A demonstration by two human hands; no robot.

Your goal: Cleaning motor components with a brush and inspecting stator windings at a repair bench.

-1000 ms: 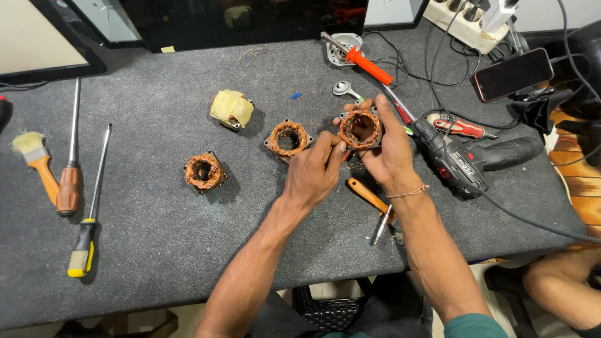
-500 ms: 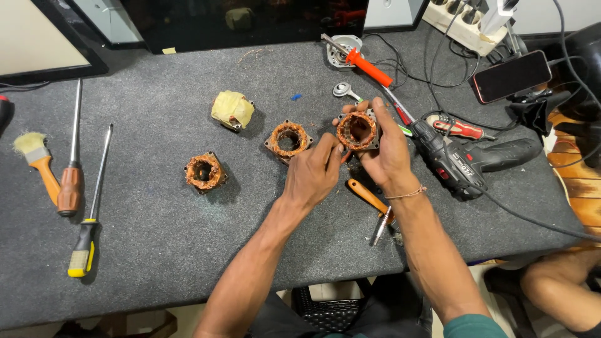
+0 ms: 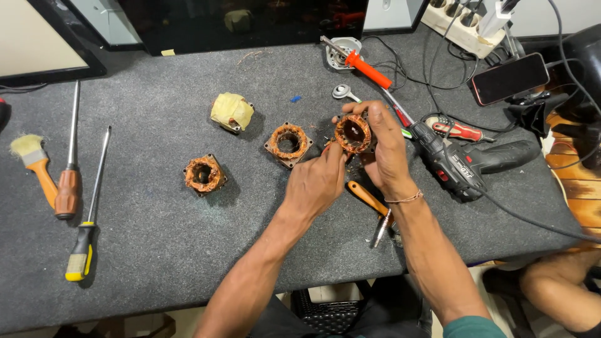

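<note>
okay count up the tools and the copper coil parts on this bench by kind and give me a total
Copper-wound coil parts: 3, one in the hands, two on the mat
Tape-wrapped coil: 1
Screwdrivers: 3
Paintbrush: 1
Power drill: 1
Soldering iron: 1
Total: 10

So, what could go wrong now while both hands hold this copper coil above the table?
The copper coil is pinched only by fingertips of the left hand and right hand, so it might slip and fall onto the table. The drill and its cable lie close to the right arm and could be snagged.
</note>
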